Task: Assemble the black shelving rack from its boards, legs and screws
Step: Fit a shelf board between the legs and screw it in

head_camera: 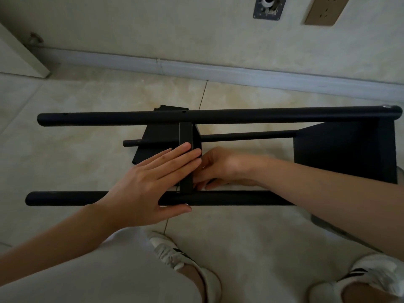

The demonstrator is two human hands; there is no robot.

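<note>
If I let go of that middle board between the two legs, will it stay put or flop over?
Likely to tip: the middle board stands on edge between the legs, steadied by the left hand and right hand. It looks stiff, not floppy. The round near leg may roll if nudged.

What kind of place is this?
Probably a room in a home, with the work done on the floor: glossy beige floor tiles, a grey skirting board along a pale wall, and a gold-coloured wall socket low on that wall.
</note>
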